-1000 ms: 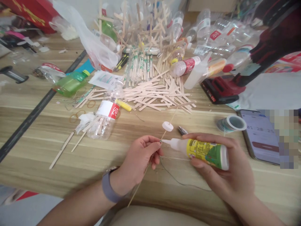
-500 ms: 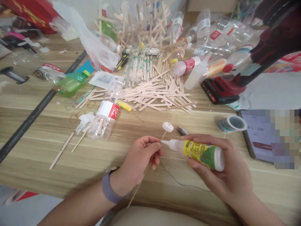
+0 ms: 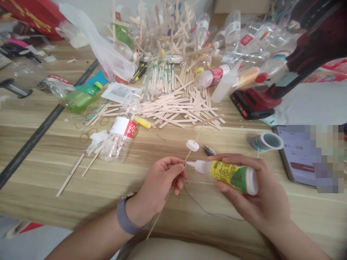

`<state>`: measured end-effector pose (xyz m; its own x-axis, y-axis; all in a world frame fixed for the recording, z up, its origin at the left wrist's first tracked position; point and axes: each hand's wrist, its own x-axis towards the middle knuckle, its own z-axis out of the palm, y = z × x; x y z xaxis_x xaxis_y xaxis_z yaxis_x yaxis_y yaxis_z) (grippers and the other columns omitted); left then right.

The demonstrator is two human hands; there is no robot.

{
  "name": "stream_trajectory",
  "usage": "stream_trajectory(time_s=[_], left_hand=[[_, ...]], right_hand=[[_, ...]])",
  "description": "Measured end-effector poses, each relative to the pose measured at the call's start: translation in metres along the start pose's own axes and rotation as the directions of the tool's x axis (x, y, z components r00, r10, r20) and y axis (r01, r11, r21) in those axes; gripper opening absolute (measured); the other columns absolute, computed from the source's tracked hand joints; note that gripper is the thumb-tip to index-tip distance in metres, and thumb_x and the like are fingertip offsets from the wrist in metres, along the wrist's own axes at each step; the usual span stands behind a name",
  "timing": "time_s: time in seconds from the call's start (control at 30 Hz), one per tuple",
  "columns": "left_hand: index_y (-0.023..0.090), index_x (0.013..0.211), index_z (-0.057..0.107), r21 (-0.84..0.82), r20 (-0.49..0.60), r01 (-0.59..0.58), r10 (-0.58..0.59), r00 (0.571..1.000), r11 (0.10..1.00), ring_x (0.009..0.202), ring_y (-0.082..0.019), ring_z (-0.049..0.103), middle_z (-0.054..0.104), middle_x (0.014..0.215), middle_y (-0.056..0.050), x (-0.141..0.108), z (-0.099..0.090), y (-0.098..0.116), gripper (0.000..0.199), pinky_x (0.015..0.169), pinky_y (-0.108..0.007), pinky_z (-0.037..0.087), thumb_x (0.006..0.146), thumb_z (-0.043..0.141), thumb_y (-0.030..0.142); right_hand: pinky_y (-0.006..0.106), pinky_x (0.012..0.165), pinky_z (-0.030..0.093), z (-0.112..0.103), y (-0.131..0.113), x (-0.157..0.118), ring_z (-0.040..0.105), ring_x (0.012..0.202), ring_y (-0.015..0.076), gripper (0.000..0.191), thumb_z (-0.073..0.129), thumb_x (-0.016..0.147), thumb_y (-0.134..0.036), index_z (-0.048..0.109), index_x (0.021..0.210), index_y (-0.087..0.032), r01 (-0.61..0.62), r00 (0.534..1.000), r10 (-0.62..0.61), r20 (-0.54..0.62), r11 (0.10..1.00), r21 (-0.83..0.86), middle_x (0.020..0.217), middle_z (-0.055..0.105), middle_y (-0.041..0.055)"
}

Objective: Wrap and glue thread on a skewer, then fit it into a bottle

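Observation:
My left hand (image 3: 165,182) pinches a thin wooden skewer (image 3: 158,217) that slants up and away from me. A white bottle cap (image 3: 192,145) is threaded on the skewer above my fingers. In my right hand (image 3: 257,195) lies a glue bottle (image 3: 230,176) with a yellow and green label, tipped on its side. Its narrow white nozzle meets the skewer right at my left fingertips; whether glue is flowing I cannot make out. A thin dark thread (image 3: 203,210) curves from by my left fingers toward my right wrist.
Loose craft sticks (image 3: 179,108) lie heaped beyond my hands. A clear plastic bottle (image 3: 119,133) holding sticks stands at left. On the right are a spool (image 3: 267,141), a phone (image 3: 298,159) and a red and black power drill (image 3: 257,101). A dark bar (image 3: 35,133) crosses the left side.
The view has shifted very slightly. Both hands keep their grip, and the nozzle stays at the skewer by my left fingertips.

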<state>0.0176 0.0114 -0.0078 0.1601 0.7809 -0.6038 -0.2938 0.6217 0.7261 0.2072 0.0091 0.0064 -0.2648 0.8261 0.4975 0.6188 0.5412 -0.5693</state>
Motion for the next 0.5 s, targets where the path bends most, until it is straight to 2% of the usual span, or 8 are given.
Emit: stream_trajectory(time_s=[0.2,0.33,0.5], left_hand=[[0.015,0.071,0.057,-0.001,0.003,-0.006,0.006,1.0,1.0,0.039,-0.003,0.043,0.058,0.056,0.004,0.0013,-0.002,-0.0013,0.012,0.033,-0.015,0.03,0.074,0.064,0.024],[0.015,0.071,0.057,-0.009,0.01,-0.004,0.004,1.0,1.0,0.039,-0.003,0.043,0.058,0.056,0.004,0.0012,-0.0013,-0.002,0.013,0.033,-0.015,0.03,0.074,0.064,0.025],[0.015,0.072,0.058,-0.016,0.011,0.005,-0.005,1.0,1.0,0.039,-0.004,0.044,0.059,0.057,0.004,0.0005,-0.0005,-0.0012,0.013,0.033,-0.015,0.03,0.072,0.065,0.025]], right_hand=[[0.037,0.069,0.055,-0.0051,-0.0009,-0.0017,0.07,0.087,0.0257,0.025,0.061,0.085,-0.037,0.05,0.105,-0.026,-0.091,0.994,0.091,-0.06,0.996,-0.006,0.095,0.072,0.0063],[0.039,0.071,0.055,-0.0039,-0.0007,-0.0021,0.07,0.088,0.0266,0.026,0.061,0.085,-0.036,0.05,0.107,-0.026,-0.089,0.993,0.091,-0.081,0.996,0.025,0.096,0.072,0.0066],[0.041,0.068,0.056,-0.0025,-0.0017,-0.0013,0.07,0.086,0.0272,0.027,0.062,0.084,-0.035,0.05,0.107,-0.029,-0.079,0.996,0.08,-0.041,0.996,0.036,0.095,0.072,0.0051]])
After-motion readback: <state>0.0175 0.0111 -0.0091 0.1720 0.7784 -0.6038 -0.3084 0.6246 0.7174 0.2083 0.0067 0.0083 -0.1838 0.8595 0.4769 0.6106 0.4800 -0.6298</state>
